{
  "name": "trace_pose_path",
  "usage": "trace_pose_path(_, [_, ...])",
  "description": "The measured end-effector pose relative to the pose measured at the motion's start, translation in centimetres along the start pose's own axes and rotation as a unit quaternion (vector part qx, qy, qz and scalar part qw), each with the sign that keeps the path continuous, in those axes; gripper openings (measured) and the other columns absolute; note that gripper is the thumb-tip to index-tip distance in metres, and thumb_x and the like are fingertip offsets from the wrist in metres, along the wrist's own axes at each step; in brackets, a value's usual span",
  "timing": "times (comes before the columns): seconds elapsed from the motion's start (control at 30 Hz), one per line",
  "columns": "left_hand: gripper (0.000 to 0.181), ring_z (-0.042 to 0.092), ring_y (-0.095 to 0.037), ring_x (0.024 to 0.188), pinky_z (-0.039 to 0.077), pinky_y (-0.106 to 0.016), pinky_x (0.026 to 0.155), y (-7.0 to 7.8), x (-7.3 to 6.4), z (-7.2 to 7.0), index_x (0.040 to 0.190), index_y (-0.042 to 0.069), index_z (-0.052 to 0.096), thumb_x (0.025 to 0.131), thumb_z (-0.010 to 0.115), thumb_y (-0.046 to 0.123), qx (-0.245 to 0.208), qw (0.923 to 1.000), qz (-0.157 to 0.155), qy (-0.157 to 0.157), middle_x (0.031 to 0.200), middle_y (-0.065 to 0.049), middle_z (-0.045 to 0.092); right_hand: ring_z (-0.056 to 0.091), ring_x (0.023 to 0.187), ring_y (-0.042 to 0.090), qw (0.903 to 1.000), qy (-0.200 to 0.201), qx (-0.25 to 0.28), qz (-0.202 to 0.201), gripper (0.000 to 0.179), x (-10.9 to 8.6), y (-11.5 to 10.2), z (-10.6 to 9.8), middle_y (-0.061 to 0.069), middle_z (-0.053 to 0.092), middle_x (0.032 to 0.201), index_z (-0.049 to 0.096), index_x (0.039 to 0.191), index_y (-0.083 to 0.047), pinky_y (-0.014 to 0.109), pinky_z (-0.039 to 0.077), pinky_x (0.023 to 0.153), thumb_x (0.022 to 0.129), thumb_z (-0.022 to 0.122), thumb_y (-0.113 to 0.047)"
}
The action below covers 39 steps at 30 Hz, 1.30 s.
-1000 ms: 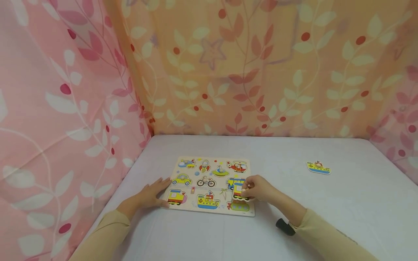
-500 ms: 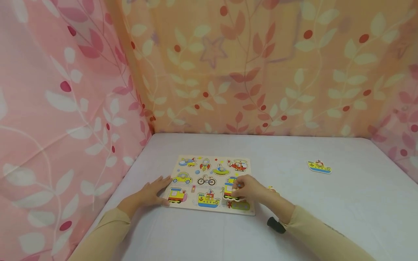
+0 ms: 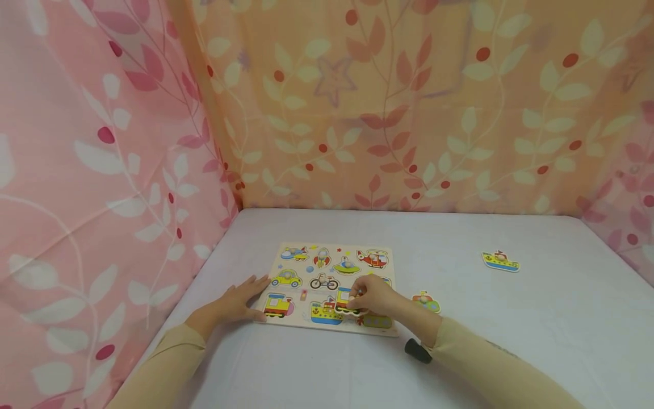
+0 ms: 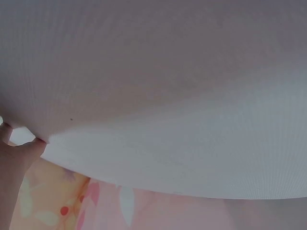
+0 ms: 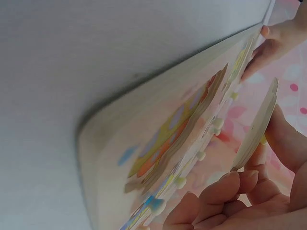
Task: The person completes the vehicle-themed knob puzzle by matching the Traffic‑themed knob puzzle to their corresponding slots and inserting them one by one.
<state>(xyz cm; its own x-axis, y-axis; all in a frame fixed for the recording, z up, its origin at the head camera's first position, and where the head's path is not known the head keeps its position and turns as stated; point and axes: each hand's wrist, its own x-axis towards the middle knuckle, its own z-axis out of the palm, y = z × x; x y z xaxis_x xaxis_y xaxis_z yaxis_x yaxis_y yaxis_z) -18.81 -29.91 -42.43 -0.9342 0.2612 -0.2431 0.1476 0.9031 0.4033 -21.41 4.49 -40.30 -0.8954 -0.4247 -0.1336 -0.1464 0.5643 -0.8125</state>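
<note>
A wooden peg puzzle board point(image 3: 301, 309) with vehicle pictures lies on the white table. My right hand point(image 3: 375, 296) pinches a train puzzle piece point(image 3: 343, 301) above the board, beside the printed boat shape point(image 3: 327, 312). In the right wrist view the train piece point(image 5: 256, 129) appears edge-on, apart from the board, between thumb and fingers. My left hand point(image 3: 232, 305) rests at the board's left edge, fingers extended, close to the printed train shape point(image 3: 276, 307). Knobbed pieces such as the car point(image 3: 286, 279) and the bicycle point(image 3: 324, 282) sit in the board. The bus is partly hidden behind my right hand.
A submarine piece point(image 3: 426, 301) lies on the table right of the board, next to my right forearm. Farther right lies a boat piece point(image 3: 501, 261). A black object point(image 3: 418, 351) shows at the right cuff. Floral curtains point(image 3: 388, 113) border the table's back and sides.
My right hand has moved left over the board with the train piece, from near the bus to beside the boat shape. The submarine piece has come into view. My left hand stays put.
</note>
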Motion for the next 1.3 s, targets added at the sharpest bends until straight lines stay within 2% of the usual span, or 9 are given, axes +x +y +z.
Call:
trace_pose_path(0.2, [0.097, 0.009, -0.041, 0.146, 0.005, -0.068, 0.110, 0.0, 0.0, -0.2, 0.153, 0.008, 0.030, 0.077, 0.079, 0.042, 0.000, 0.9999, 0.011, 0.000, 0.159, -0.013, 0.024, 0.045, 0.068, 0.016, 0.9999, -0.008, 0.008, 0.002, 0.018, 0.6, -0.8, 0.7, 0.001, 0.040, 0.068, 0.063, 0.074, -0.006, 0.026, 0.033, 0.057, 0.079, 0.080, -0.008])
trace_pose_path(0.43, [0.097, 0.010, -0.041, 0.145, 0.005, -0.070, 0.108, -0.1, -0.2, -0.1, 0.152, 0.008, 0.030, 0.077, 0.079, 0.044, 0.001, 0.9999, 0.015, -0.001, 0.159, -0.013, 0.024, 0.050, 0.062, 0.013, 0.9993, -0.017, 0.027, 0.021, 0.017, 1.1, -1.5, 1.8, 0.002, 0.047, 0.074, 0.064, 0.074, -0.005, 0.020, 0.038, 0.050, 0.078, 0.081, -0.008])
trace_pose_path(0.53, [0.097, 0.009, -0.041, 0.146, 0.005, -0.071, 0.108, -0.1, 0.0, -0.2, 0.152, 0.008, 0.030, 0.077, 0.079, 0.044, 0.003, 0.9998, 0.020, 0.000, 0.159, -0.013, 0.023, 0.052, 0.062, 0.013, 0.9987, -0.016, 0.039, 0.027, 0.018, 1.3, -1.7, 2.3, 0.003, 0.050, 0.076, 0.064, 0.074, -0.004, 0.021, 0.036, 0.051, 0.078, 0.081, -0.008])
trace_pose_path(0.8, [0.097, 0.010, -0.041, 0.145, 0.006, -0.070, 0.108, 0.1, -0.2, -0.3, 0.152, 0.007, 0.031, 0.077, 0.079, 0.043, 0.001, 0.9998, 0.021, 0.001, 0.158, -0.014, 0.024, 0.061, 0.063, 0.013, 0.9947, -0.025, 0.087, 0.048, 0.015, 2.4, -2.6, 3.8, 0.006, 0.058, 0.090, 0.066, 0.077, -0.003, 0.021, 0.050, 0.058, 0.079, 0.081, -0.007])
trace_pose_path(0.93, [0.097, 0.009, -0.041, 0.146, 0.005, -0.070, 0.109, 0.1, -0.1, -0.3, 0.152, 0.008, 0.031, 0.077, 0.079, 0.044, 0.002, 0.9998, 0.019, 0.001, 0.159, -0.013, 0.024, 0.062, 0.061, 0.012, 0.9919, -0.029, 0.111, 0.054, 0.015, 3.0, -3.2, 4.8, 0.005, 0.061, 0.091, 0.067, 0.078, -0.002, 0.021, 0.052, 0.059, 0.078, 0.081, -0.006])
trace_pose_path(1.2, [0.099, 0.009, -0.041, 0.146, 0.006, -0.070, 0.108, -0.3, 0.3, 0.0, 0.153, 0.009, 0.029, 0.076, 0.077, 0.049, 0.006, 0.9998, 0.018, -0.002, 0.159, -0.012, 0.023, 0.060, 0.063, 0.013, 0.9947, -0.023, 0.084, 0.055, 0.015, 3.7, -4.3, 6.3, 0.003, 0.067, 0.074, 0.070, 0.077, -0.004, 0.035, 0.046, 0.081, 0.077, 0.083, -0.011])
trace_pose_path(1.27, [0.099, 0.009, -0.040, 0.146, 0.006, -0.070, 0.109, -0.4, 0.3, 0.0, 0.153, 0.009, 0.029, 0.077, 0.077, 0.049, 0.008, 0.9998, 0.019, -0.002, 0.159, -0.012, 0.023, 0.060, 0.063, 0.012, 0.9953, -0.017, 0.076, 0.059, 0.015, 3.9, -4.6, 6.7, 0.006, 0.068, 0.080, 0.071, 0.077, -0.005, 0.038, 0.046, 0.085, 0.077, 0.084, -0.012])
trace_pose_path(1.3, [0.099, 0.009, -0.040, 0.146, 0.006, -0.069, 0.109, -0.4, 0.3, -0.1, 0.153, 0.009, 0.029, 0.077, 0.077, 0.049, 0.008, 0.9998, 0.018, -0.002, 0.159, -0.012, 0.023, 0.060, 0.063, 0.013, 0.9956, -0.012, 0.073, 0.058, 0.014, 4.0, -4.7, 6.9, 0.009, 0.069, 0.091, 0.072, 0.077, -0.004, 0.039, 0.046, 0.089, 0.076, 0.084, -0.012])
